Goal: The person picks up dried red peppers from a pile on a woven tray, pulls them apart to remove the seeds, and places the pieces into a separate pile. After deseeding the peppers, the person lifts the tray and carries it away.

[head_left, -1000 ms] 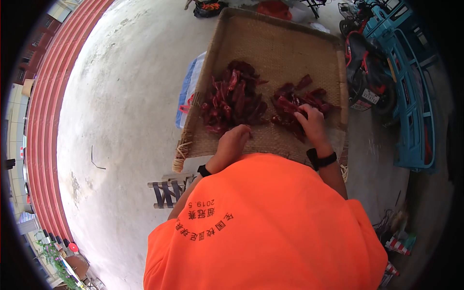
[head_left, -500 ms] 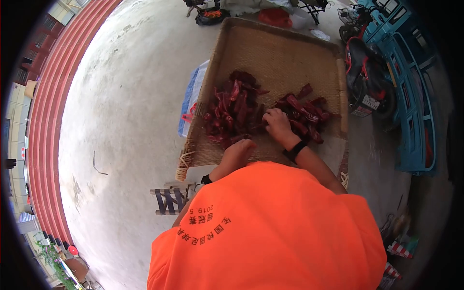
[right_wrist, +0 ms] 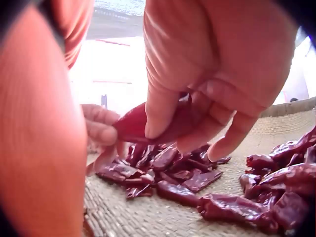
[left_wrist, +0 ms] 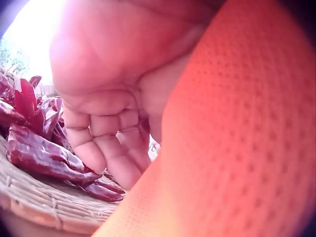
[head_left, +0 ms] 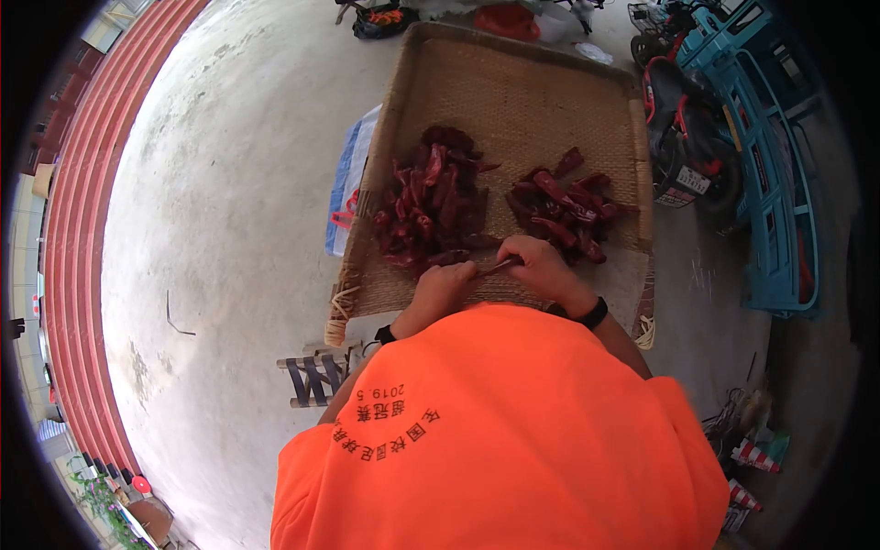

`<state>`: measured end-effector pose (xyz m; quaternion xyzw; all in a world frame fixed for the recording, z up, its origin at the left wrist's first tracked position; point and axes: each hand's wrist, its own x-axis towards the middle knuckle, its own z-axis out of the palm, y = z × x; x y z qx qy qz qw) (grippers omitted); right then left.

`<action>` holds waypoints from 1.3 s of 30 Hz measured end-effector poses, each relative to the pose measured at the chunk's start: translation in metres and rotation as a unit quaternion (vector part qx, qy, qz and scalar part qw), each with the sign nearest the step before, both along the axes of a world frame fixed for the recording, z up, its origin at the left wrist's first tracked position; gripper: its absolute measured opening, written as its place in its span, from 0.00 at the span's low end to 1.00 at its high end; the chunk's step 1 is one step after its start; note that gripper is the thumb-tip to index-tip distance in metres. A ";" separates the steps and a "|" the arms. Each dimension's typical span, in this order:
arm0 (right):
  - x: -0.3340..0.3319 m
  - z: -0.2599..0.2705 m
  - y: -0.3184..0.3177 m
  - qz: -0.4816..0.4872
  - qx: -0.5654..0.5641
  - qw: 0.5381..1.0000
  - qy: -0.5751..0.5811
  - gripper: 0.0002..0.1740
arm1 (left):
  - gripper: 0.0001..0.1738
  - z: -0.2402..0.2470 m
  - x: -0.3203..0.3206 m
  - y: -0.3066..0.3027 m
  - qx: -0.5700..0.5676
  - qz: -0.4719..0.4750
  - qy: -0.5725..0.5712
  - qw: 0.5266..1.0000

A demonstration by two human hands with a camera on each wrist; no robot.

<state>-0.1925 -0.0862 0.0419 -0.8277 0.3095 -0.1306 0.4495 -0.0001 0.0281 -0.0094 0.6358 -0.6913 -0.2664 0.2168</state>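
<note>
A dried red chili pepper (right_wrist: 136,123) is stretched between both hands, above the woven bamboo tray (head_left: 541,82). The right hand (head_left: 543,272) pinches one end between thumb and fingers, as the right wrist view shows closely. At the other end, fingertips of the left hand (head_left: 442,291) grip the pepper's tip. In the left wrist view the left hand's fingers curl downward, with the pepper hidden from that side. Beyond the hands lie two heaps of dried chilies, a larger left heap (head_left: 431,197) and a smaller right heap (head_left: 568,206).
The tray has a raised rim. A small stool (head_left: 316,378) stands at the left front, and a striped blue-and-white bag (head_left: 348,183) is beside the tray. To the right are a motorbike (head_left: 683,137) and a blue vehicle (head_left: 775,183).
The right hand has left the right heap, passed between the heaps and come to the left hand. A chili is now held between both hands. The left hand has stayed near the tray's front edge.
</note>
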 end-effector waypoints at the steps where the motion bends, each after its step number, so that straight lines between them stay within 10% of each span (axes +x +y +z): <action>1: -0.007 0.002 -0.005 -0.006 0.001 1.000 0.008 0.09 | 0.09 0.001 -0.001 0.002 -0.001 0.013 0.013 1.000; 7: -0.041 0.020 -0.050 0.001 -0.346 0.913 0.218 0.15 | 0.08 -0.005 0.007 0.013 0.009 0.047 0.075 0.996; 11: 0.010 -0.014 -0.057 0.015 -0.200 0.965 0.168 0.19 | 0.08 -0.006 0.011 0.018 0.025 0.062 0.095 0.993; 19: 0.063 -0.087 -0.058 -0.006 -0.335 0.928 0.165 0.23 | 0.07 -0.016 0.016 0.023 0.010 0.056 0.129 0.990; 31: 0.040 -0.010 -0.007 0.015 -0.006 0.999 -0.043 0.09 | 0.13 0.021 0.012 0.010 0.033 0.197 0.221 0.955; 39: 0.022 -0.011 -0.001 0.015 0.093 0.995 -0.028 0.09 | 0.10 0.021 0.011 0.002 0.053 0.133 0.215 0.966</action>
